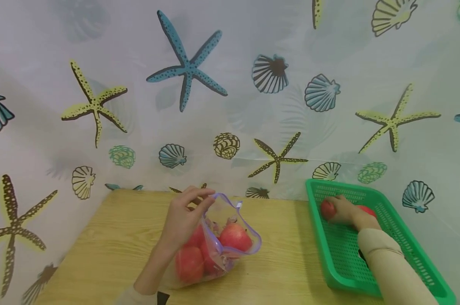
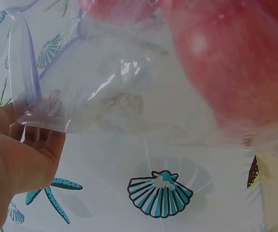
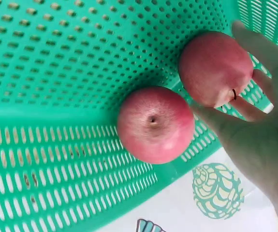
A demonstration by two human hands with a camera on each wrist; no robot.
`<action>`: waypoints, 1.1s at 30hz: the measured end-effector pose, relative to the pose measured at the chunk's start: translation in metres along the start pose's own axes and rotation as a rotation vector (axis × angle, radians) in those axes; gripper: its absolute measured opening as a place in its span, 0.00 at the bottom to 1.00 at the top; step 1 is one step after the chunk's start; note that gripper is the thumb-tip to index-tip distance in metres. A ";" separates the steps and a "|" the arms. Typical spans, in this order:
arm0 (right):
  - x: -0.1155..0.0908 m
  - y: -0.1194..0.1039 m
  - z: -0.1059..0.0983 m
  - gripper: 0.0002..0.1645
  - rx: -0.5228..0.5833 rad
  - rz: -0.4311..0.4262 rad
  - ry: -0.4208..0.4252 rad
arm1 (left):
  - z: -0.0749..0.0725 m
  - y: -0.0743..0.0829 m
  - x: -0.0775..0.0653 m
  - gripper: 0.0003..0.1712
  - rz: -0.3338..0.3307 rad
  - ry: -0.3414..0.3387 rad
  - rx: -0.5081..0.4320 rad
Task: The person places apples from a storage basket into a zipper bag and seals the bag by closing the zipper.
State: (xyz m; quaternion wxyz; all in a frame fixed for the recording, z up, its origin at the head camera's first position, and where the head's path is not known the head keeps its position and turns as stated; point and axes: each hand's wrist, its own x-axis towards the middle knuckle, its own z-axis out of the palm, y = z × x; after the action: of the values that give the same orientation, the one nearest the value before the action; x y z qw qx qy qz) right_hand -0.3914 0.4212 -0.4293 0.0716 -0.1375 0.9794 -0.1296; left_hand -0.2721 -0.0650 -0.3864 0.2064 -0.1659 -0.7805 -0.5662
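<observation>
My left hand (image 1: pixel 182 218) pinches the upper edge of a clear zip bag (image 1: pixel 230 258) with a purple seal, and the bag's mouth gapes. Several red pomegranates (image 1: pixel 235 237) fill the bag, which sits on the wooden table. In the left wrist view the fingers (image 2: pixel 44 140) hold a corner of the clear plastic. Over in the green basket (image 1: pixel 331 258), my right hand (image 1: pixel 344 211) has its thumb and fingers around one pomegranate (image 3: pixel 216 67). A second pomegranate (image 3: pixel 155 124) lies right beside it on the basket's slotted surface.
The basket's raised rim (image 1: pixel 317 237) runs along the right side of the wooden table (image 1: pixel 283 262). Behind the table hangs a pale curtain (image 1: pixel 230 118) printed with starfish and shells. Bare wood lies between bag and basket.
</observation>
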 end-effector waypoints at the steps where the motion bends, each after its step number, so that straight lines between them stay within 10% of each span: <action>1: 0.000 0.001 0.001 0.42 -0.003 0.009 0.004 | 0.001 0.001 0.000 0.10 0.001 -0.003 -0.004; 14: -0.020 -0.015 -0.003 0.40 -0.068 0.104 -0.058 | 0.006 0.003 0.000 0.09 0.018 -0.002 -0.002; 33: -0.040 -0.061 -0.037 0.36 -0.029 -0.093 0.223 | 0.006 0.003 -0.004 0.11 -0.006 -0.021 0.010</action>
State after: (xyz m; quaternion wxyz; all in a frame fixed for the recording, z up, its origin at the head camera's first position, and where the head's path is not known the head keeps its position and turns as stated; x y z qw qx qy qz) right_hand -0.3446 0.3846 -0.3731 -0.0458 -0.1685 0.9756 -0.1329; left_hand -0.2683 -0.0585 -0.3871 0.1972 -0.1686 -0.7859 -0.5613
